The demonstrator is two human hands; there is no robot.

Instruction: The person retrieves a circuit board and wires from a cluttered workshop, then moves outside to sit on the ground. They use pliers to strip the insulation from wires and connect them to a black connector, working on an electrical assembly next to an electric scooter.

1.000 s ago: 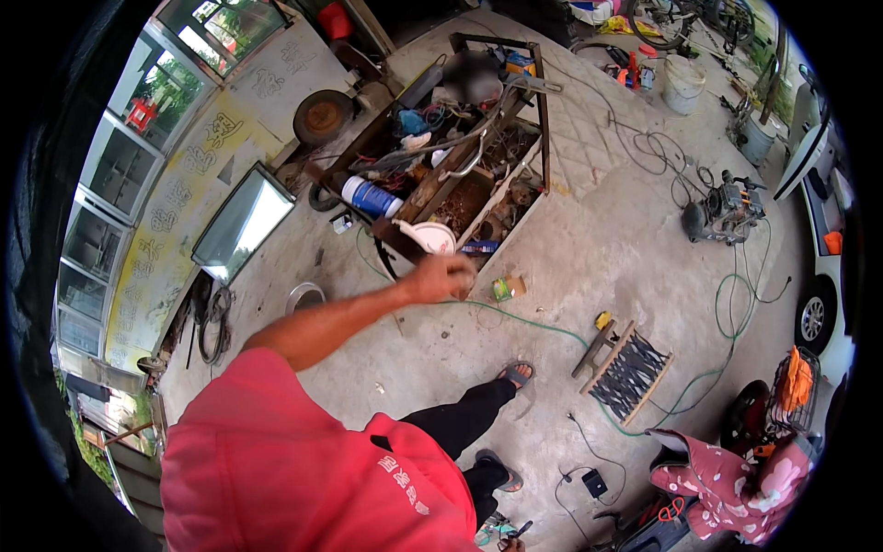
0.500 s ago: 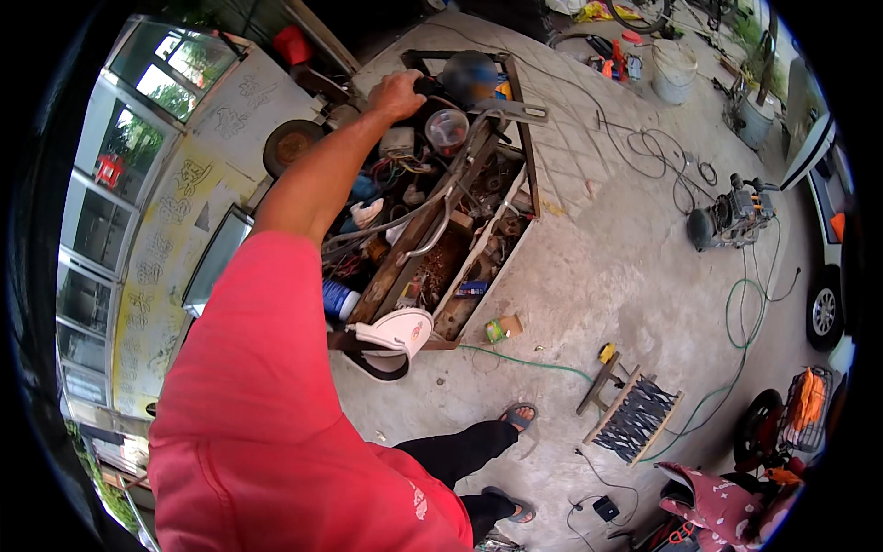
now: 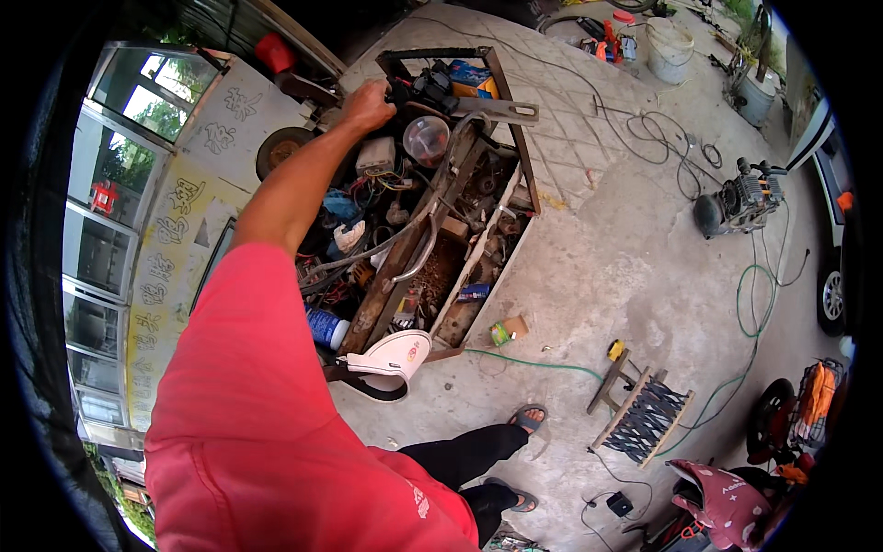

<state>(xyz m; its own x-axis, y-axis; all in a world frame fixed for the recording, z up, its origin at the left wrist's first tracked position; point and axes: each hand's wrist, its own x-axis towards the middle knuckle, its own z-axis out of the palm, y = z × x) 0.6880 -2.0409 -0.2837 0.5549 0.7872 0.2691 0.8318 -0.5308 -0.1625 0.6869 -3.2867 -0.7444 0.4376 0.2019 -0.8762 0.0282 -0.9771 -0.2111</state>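
Observation:
My left hand [image 3: 369, 105] reaches across to the far end of a wooden-framed metal bin [image 3: 374, 313] full of scrap and parts. Its fingers are curled at the edge of a dark, bulky object [image 3: 430, 86]; what they grip is hidden. Close to that hand are a blue-and-orange box [image 3: 474, 79], a clear round plastic tub [image 3: 426, 141] and a grey boxy part [image 3: 376, 157] with coloured wires below it. A bent metal tube [image 3: 422, 250] lies along the bin's middle plank. My right hand is out of view.
A white cap-like visor [image 3: 391, 361] sits on the near corner of the bin. On the concrete are a small carton [image 3: 509, 329], a folding stool [image 3: 647, 417], a green hose [image 3: 756, 331] and an air compressor [image 3: 739, 207]. A white bucket [image 3: 670, 51] stands farther back; a car is at right.
The view has shifted a little, and my left hand has drawn slightly back toward the left. The box and dark object beyond it show more clearly now.

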